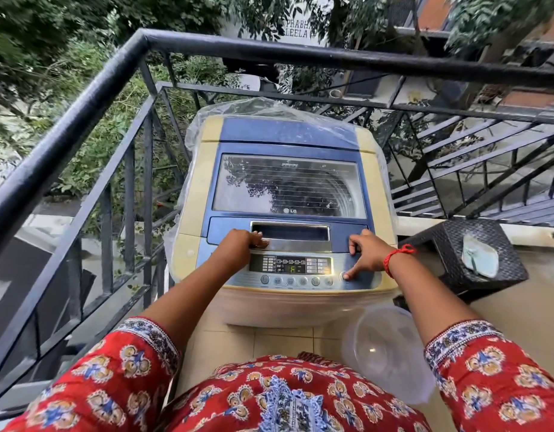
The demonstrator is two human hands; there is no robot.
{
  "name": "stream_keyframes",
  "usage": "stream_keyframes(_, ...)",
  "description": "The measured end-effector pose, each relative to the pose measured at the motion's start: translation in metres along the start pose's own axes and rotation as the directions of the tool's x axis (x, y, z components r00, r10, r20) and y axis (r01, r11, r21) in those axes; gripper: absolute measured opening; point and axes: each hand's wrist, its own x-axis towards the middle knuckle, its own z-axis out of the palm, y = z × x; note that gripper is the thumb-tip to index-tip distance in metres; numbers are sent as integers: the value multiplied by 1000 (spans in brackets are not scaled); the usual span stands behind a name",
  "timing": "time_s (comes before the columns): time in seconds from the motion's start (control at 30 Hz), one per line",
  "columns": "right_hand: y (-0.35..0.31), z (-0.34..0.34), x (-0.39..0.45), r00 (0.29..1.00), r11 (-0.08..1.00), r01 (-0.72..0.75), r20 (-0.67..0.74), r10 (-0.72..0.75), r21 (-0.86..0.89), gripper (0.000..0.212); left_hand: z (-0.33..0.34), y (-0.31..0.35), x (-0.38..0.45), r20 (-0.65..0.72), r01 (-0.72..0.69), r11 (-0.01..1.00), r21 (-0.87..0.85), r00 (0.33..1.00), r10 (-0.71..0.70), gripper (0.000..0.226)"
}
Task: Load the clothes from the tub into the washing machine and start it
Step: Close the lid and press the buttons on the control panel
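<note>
A blue and cream top-load washing machine (285, 194) stands in front of me with its glass lid down. Its control panel (289, 265) is lit and shows a green figure. My left hand (241, 243) rests with fingers curled on the silver lid handle (289, 241). My right hand (364, 255) lies on the right end of the panel, with one finger stretched down onto a round button (344, 276). A clear plastic tub (391, 353) stands on the floor at the lower right and looks empty. No clothes show.
A black metal railing (82, 120) runs along the left and behind the machine. A dark wicker stool (475, 254) with a pale cloth on it stands right of the machine. A clear plastic cover hangs behind the machine. The floor is tiled.
</note>
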Motion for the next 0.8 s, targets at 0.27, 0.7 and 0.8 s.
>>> stream_keyframes(0.27, 2, 0, 0, 1000, 1000, 11, 7, -11, 5, 62, 0, -1, 0, 1, -33, 999, 6, 999, 33, 60)
stream_keyframes(0.7, 6, 4, 2, 999, 1000, 27, -28, -27, 14, 62, -1, 3, -4, -52, -43, 998, -35, 998, 41, 65)
stream_keyframes(0.8, 6, 5, 2, 999, 1000, 26, -32, -26, 1, 62, 0, 4, -4, -61, -42, 999, -32, 997, 40, 64)
